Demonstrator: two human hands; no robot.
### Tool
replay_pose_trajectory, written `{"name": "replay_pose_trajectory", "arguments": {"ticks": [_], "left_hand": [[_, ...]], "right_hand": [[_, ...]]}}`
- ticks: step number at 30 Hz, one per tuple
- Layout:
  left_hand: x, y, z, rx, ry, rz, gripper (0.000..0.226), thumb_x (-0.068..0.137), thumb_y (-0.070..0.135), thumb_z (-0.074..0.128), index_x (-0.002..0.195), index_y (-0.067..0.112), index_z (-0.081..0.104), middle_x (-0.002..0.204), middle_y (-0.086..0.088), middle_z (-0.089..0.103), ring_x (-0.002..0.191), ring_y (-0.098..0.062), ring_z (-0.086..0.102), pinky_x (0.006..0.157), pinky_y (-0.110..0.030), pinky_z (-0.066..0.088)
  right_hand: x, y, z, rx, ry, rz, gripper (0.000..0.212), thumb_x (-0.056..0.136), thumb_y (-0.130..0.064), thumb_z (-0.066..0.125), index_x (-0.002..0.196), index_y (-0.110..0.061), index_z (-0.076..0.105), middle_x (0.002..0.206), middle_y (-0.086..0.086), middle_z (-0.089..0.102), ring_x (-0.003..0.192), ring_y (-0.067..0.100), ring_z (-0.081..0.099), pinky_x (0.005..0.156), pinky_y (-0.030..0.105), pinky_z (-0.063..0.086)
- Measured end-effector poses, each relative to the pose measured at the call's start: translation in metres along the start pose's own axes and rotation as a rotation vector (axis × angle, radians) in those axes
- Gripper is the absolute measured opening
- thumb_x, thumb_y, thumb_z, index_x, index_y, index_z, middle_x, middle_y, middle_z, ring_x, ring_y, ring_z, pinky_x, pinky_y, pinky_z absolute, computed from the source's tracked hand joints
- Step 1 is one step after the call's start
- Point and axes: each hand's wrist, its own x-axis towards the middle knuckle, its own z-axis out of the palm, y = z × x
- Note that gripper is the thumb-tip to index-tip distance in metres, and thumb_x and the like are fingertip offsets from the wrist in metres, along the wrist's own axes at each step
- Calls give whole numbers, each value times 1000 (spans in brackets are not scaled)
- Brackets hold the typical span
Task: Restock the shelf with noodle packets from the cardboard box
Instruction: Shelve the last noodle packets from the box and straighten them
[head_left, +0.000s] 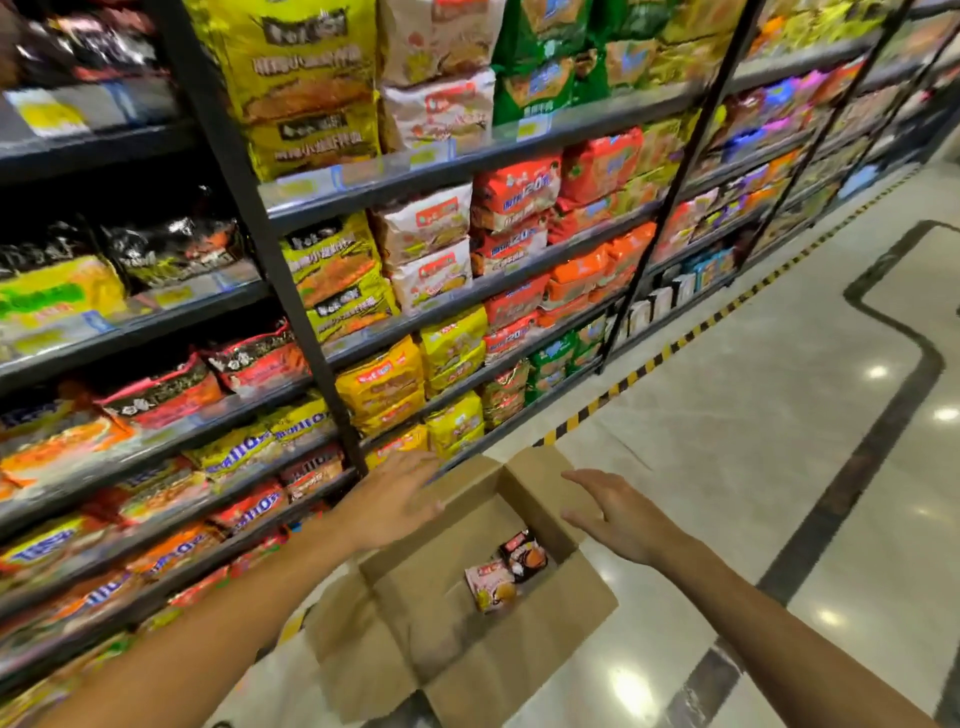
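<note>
Both hands, the left hand (396, 499) and right hand (615, 512), hover empty with fingers spread above the open cardboard box (415, 618), where a pink noodle packet (491, 585) and a black noodle packet (523, 555) lie at the bottom between and below them, beside the stocked shelf (467, 299).

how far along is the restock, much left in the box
Nearly done by the look of it: the shelves look full and the cardboard box shows only two packets, a pink one and a dark one. Left hand and right hand hover open above, holding nothing.
</note>
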Motion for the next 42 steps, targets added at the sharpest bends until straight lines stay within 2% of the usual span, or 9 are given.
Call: {"name": "replay_pose_trajectory", "arguments": {"ticks": [2, 9, 18, 22, 25, 27, 31, 35, 42], "left_hand": [[16, -19, 24, -47, -13, -20, 100, 79, 84, 10, 148, 18, 37, 153, -1, 35, 143, -20, 27, 117, -34, 25], [65, -62, 95, -97, -103, -98, 67, 93, 67, 31, 148, 28, 39, 151, 5, 39, 139, -18, 34, 114, -31, 25], [120, -107, 240, -222, -138, -322, 73, 85, 71, 28, 143, 30, 46, 151, 6, 42, 141, -19, 38, 114, -42, 33], [143, -133, 346, -324, -178, -375, 66, 87, 73, 27, 139, 35, 45, 147, 18, 37, 133, -17, 47, 110, -29, 36], [162, -156, 432, -421, -195, -442, 44, 91, 62, 32, 134, 50, 34, 136, 31, 35, 118, -15, 60, 98, -31, 50], [181, -162, 469, -432, -287, -498, 54, 86, 62, 35, 139, 52, 27, 135, 31, 31, 131, -7, 40, 113, -43, 34], [212, -187, 561, -486, -325, -586, 59, 90, 59, 43, 145, 42, 31, 152, 19, 26, 140, -4, 25, 116, -25, 23], [246, -220, 634, -514, -347, -623, 57, 94, 51, 52, 146, 42, 31, 154, 19, 28, 142, -5, 26, 114, -24, 27], [279, -261, 744, -648, -295, -737, 63, 91, 46, 60, 148, 36, 33, 152, 11, 38, 139, -10, 36, 108, -28, 37]], "right_hand": [[20, 11, 9, 35, -32, 14, 70, 93, -68, 39, 153, -32, 32, 158, -5, 37, 144, 17, 32, 116, 34, 32], [90, 57, 50, 125, -146, 104, 96, 77, -83, 31, 150, -22, 39, 151, 0, 47, 137, 18, 44, 109, 27, 34], [231, 133, 139, 210, -304, 143, 49, 98, -29, 61, 143, -11, 50, 140, 10, 57, 118, 13, 53, 76, -10, 26], [300, 189, 221, 259, -386, 254, 40, 99, -16, 60, 137, -4, 53, 121, 11, 61, 117, 22, 59, 78, -4, 36], [341, 234, 298, 314, -439, 303, 46, 92, -30, 69, 135, -19, 57, 124, 2, 67, 116, 22, 63, 94, 22, 50], [366, 264, 351, 318, -504, 310, 55, 90, -41, 69, 140, -24, 52, 133, 0, 64, 121, 21, 60, 102, 32, 48], [410, 301, 439, 258, -538, 344, 78, 82, -68, 62, 144, -24, 46, 139, 1, 59, 128, 24, 54, 101, 28, 41], [454, 334, 514, 278, -488, 405, 61, 90, -39, 71, 140, -14, 46, 135, 9, 60, 125, 27, 57, 94, 28, 41], [491, 367, 604, 338, -399, 533, 74, 87, -32, 76, 146, -10, 37, 142, 14, 55, 133, 31, 51, 107, 37, 41]]}}
